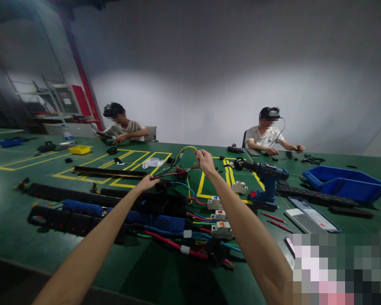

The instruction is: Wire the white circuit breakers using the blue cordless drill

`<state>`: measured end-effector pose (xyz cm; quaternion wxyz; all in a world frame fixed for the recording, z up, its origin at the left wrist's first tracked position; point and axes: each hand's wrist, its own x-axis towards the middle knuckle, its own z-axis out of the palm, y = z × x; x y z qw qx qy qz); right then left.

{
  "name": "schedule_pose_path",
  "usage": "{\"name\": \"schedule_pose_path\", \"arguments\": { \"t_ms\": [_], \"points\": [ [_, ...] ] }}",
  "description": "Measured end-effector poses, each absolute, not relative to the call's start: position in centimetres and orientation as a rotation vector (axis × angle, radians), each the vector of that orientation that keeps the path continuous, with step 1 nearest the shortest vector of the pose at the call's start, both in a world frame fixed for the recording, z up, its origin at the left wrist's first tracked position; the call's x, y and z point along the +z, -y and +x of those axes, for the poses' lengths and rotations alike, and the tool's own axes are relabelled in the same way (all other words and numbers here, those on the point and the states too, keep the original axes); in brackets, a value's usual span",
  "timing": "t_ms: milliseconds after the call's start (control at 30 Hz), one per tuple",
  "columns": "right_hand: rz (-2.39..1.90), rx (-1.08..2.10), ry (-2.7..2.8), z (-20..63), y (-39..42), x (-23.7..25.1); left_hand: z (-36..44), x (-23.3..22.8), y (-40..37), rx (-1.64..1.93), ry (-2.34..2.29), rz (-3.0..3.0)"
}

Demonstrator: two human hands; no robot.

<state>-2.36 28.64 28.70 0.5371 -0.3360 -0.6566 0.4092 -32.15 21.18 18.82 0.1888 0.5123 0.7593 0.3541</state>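
Note:
My right hand is raised over the table, its fingers pinched on looped wires, one yellow-green and one blue. The loop curves down toward my left hand, which is closed low beside the right end of a thin black strip; what its fingers grip is hidden. A red wire runs behind both hands. Under my forearms lie long power strips with black and blue sockets. Their wires lead right to several white circuit breakers. A black round part sits among the thick red and blue wires.
A blue cordless drill stands right of my right arm, near a blue bin, phones and red-handled tools. A yellow tray is far left. Two people sit across the table.

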Motion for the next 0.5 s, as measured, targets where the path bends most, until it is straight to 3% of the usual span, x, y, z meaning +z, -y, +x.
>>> {"name": "schedule_pose_path", "arguments": {
  "t_ms": [200, 500],
  "points": [
    [-0.821, 0.910, 1.608, -1.7, -29.2, 28.5, -29.7, 20.3, -21.6, 1.098, -1.872, 1.787],
    [-0.952, 0.774, 1.742, 1.5, -30.2, 27.3, -19.3, 19.1, -26.8, 1.002, -1.632, 1.986]
  ]
}}
